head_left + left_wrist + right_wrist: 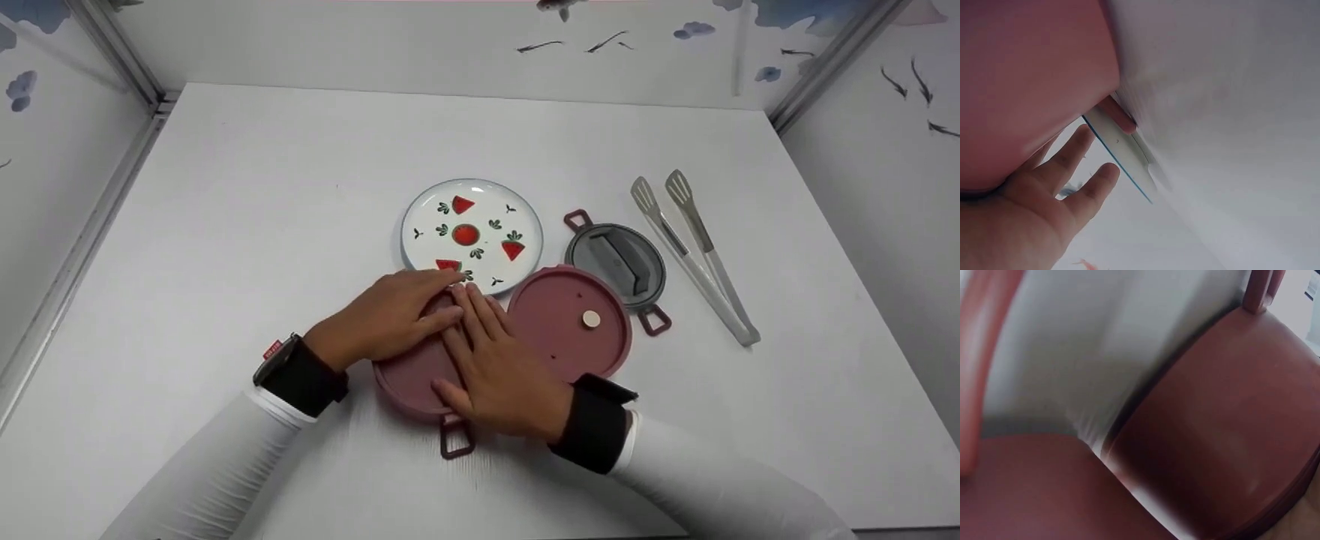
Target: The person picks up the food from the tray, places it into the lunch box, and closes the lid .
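Observation:
A pink round container [411, 382] with a loop handle at its near side sits on the table. My left hand [390, 315] lies across the top of its far left part. My right hand [502, 375] rests flat over its right side, fingers straight and pointing away from me. The fingertips of both hands meet near the far rim. Right beside it is a second pink round piece [559, 330] with a small cream knob. In the left wrist view, the left fingers [1090, 188] extend past the container's pink wall [1044, 73]. The right wrist view shows two pink walls, with little of the hand.
Behind the hands lies a white plate [487, 214] with watermelon pictures. To its right is a grey round lid [600, 259] with a bar grip and pink loop handles. Metal tongs [701, 262] lie further right. White panels [375, 45] stand around the table.

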### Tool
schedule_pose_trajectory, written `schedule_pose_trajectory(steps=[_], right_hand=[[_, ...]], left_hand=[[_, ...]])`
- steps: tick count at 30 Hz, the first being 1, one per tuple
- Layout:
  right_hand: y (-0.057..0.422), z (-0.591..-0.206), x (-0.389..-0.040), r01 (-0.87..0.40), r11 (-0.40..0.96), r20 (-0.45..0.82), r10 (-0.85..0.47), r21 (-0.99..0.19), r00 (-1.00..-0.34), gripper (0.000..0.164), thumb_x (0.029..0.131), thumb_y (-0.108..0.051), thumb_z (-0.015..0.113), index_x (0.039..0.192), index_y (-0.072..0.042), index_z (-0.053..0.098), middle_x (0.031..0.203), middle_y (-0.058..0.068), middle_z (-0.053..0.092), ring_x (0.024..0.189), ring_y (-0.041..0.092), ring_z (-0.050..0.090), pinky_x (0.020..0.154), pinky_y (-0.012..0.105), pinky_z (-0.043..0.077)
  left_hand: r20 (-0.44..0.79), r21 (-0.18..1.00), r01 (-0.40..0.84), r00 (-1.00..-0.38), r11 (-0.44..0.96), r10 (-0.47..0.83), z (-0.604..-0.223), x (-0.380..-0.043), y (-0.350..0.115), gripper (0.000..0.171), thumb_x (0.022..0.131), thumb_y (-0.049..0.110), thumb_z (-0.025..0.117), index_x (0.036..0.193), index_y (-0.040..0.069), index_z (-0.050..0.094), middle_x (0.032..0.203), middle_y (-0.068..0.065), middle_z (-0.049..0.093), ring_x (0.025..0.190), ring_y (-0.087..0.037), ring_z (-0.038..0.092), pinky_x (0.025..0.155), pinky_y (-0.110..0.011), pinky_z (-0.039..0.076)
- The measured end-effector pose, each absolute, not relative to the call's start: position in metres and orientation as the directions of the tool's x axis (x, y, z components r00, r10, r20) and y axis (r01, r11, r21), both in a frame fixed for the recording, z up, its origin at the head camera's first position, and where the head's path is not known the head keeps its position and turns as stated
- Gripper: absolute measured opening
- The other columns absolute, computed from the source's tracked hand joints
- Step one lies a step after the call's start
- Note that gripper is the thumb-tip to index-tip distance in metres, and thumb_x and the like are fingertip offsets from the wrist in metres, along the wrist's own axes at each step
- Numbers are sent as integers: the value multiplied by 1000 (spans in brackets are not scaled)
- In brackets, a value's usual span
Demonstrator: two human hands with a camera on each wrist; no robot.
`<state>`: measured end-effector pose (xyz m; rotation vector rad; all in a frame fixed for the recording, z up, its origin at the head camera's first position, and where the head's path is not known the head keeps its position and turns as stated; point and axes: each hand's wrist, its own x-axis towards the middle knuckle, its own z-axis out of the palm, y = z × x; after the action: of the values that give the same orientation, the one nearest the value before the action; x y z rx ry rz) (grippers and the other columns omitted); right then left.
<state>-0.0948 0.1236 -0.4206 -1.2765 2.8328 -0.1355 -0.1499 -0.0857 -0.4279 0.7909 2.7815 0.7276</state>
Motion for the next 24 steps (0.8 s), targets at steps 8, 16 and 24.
schedule_pose_trajectory(steps=[8,16,24], right_hand=[[123,-421,-96,-747,657,-7,-751,-96,-660,76,105,-55,29,159,-3,17,166,23,4,156,38,1,127,49,13],[122,-428,-97,-764,641,45,-763,-81,-645,73,104,-52,33,159,-5,21,166,24,8,155,39,6,126,51,16],[122,-433,-99,-759,651,83,-755,-23,-650,72,103,-50,35,159,-7,21,166,22,11,155,38,11,126,50,17]], left_hand=[[23,427,477,-855,768,518,-427,-148,-82,60,100,60,41,145,21,51,144,-1,58,135,-23,53,116,-47,37],[50,353,493,-858,795,511,-429,-144,-79,58,100,62,40,138,20,55,137,-3,61,132,-24,53,117,-47,34],[64,375,476,-869,795,490,-431,-143,-78,62,100,62,38,142,18,52,142,-6,57,138,-25,48,118,-48,33]])
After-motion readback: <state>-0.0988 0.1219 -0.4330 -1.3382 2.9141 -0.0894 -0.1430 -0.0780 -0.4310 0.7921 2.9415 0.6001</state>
